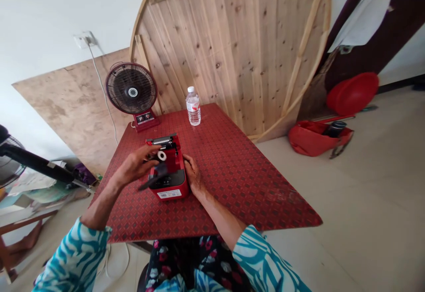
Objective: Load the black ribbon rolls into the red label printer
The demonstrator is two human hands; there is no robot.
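A red and black box-shaped machine (pixel 186 184), which looks like a small printer, stands on the table with its lid raised and a white label on its near face. At its left, my left hand (pixel 137 163) has thumb and fingers closed around a small roll (pixel 161 155) with a white ring-shaped end. A dark, blurred strip (pixel 154 179) hangs below the roll, over the machine's near left edge. My right hand (pixel 193 174) grips the machine's right side, its fingers partly hidden behind the wall.
The machine rests on a red patterned table (pixel 239 185). Behind it stand a red fan (pixel 132 89) and a water bottle (pixel 193 108). A large round wooden board (pixel 229 48) leans on the wall. On the right floor lie a red bag (pixel 305 139) and a red basin (pixel 353 95).
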